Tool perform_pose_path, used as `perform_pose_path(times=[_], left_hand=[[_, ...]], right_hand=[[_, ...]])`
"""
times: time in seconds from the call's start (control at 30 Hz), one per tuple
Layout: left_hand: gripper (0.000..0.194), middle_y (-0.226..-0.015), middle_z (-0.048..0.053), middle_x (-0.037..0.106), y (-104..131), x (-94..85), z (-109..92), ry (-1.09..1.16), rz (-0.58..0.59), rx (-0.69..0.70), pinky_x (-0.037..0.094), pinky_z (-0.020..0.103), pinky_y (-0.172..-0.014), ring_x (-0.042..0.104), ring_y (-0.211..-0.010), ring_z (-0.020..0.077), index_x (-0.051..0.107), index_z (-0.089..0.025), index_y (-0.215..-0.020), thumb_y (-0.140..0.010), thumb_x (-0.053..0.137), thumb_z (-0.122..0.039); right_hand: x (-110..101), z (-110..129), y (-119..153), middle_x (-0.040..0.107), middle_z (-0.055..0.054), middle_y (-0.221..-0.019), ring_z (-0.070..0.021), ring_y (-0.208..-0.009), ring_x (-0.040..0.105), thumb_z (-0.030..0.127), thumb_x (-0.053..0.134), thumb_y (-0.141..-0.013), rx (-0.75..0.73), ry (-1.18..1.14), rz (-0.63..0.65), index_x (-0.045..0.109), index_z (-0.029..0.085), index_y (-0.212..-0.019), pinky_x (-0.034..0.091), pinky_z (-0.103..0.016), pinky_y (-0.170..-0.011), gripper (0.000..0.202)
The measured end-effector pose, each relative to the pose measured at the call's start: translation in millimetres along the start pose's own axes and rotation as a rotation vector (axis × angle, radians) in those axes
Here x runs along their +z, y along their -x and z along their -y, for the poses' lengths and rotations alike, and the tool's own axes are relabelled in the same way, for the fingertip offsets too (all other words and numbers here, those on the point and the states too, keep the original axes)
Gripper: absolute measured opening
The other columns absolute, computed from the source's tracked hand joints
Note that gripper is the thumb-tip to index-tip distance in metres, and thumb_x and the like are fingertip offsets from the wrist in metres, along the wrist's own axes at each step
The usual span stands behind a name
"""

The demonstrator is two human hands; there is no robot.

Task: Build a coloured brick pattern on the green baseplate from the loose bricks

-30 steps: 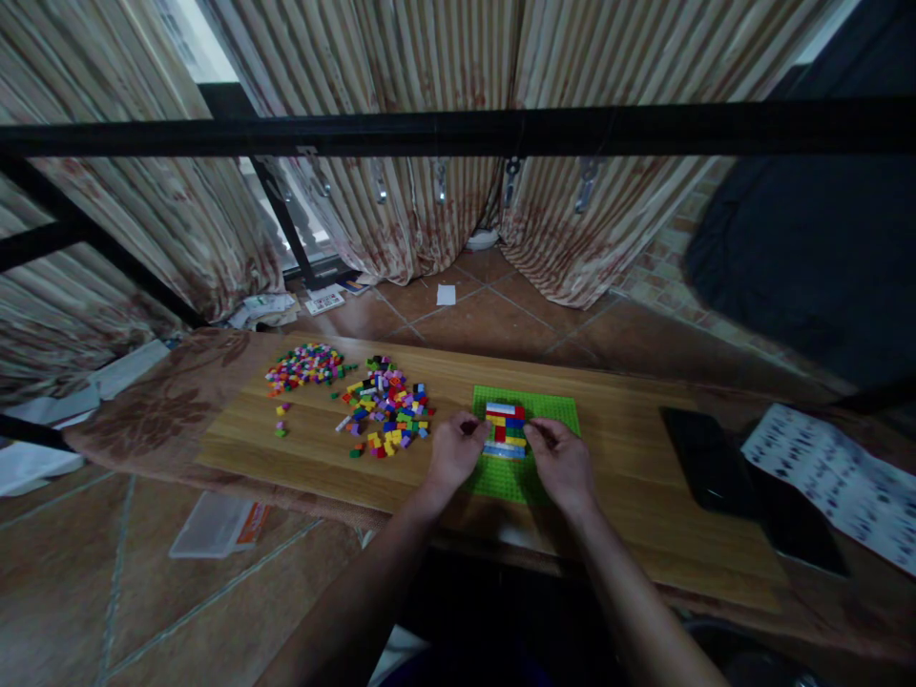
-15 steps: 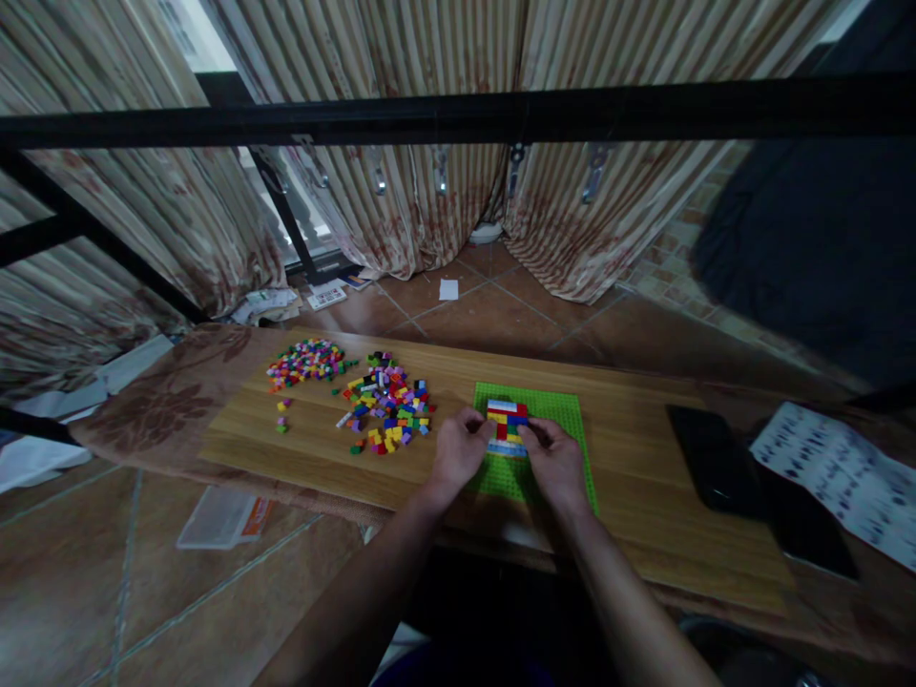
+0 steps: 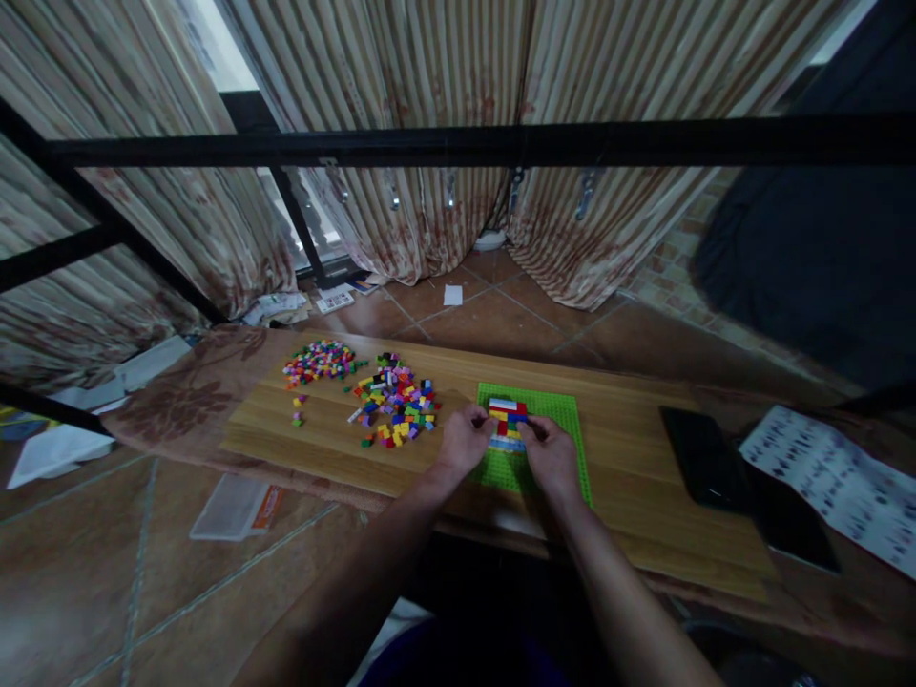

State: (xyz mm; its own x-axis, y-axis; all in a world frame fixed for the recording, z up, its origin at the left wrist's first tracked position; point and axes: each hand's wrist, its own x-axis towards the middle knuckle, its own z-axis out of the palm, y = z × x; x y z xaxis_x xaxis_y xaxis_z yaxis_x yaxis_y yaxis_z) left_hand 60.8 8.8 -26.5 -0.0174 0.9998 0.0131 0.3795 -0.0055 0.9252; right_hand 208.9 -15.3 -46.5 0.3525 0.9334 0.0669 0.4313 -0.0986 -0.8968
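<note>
Left hand [image 3: 465, 441] and right hand [image 3: 552, 453] are at two opposite sides of the build [image 3: 508, 417], with fingers bent and tips drawn close together. Whether either hand has a small brick between its tips, I cannot tell; the fingers hide this. The build, of coloured bricks, lies on the green plate [image 3: 565, 412], upon the wooden board [image 3: 630, 439]; loose bricks [image 3: 401, 396] lie to the left. I judge it light and stiff, of smooth plastic, a little slippery, and its joints may come apart. It is better to take it low, by both sides, with gentle pressure.
</note>
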Motion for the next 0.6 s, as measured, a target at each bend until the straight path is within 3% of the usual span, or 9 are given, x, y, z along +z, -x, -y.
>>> perform_pose_path(times=[0.33, 0.6], left_hand=[[0.016, -0.056, -0.003, 0.058, -8, -5.6, -2, -0.006, 0.019, -0.034, 0.036, 0.02, -0.053, 0.052, -0.055, 0.0101, 0.066, -0.016, -0.063, -0.074, 0.063, -0.026], [0.025, -0.052, -0.002, 0.056, -8, -18.6, -3, -0.076, -0.01, -0.061, 0.034, 0.022, -0.054, 0.051, -0.054, 0.0116, 0.067, -0.015, -0.064, -0.082, 0.053, -0.025]], right_hand=[[-18, 10, 2, 0.072, -0.009, -0.077, -0.021, -0.071, 0.064, 0.053, 0.042, -0.084, -0.085, 0.072, -0.009, 0.07, 0.016, -0.088, 0.047, -0.031, -0.066, 0.047], [-23, 34, 6, 0.068, -0.01, -0.093, -0.0212, -0.079, 0.06, 0.043, 0.046, -0.086, -0.231, 0.157, -0.052, 0.069, 0.017, -0.098, 0.046, -0.035, -0.075, 0.037]])
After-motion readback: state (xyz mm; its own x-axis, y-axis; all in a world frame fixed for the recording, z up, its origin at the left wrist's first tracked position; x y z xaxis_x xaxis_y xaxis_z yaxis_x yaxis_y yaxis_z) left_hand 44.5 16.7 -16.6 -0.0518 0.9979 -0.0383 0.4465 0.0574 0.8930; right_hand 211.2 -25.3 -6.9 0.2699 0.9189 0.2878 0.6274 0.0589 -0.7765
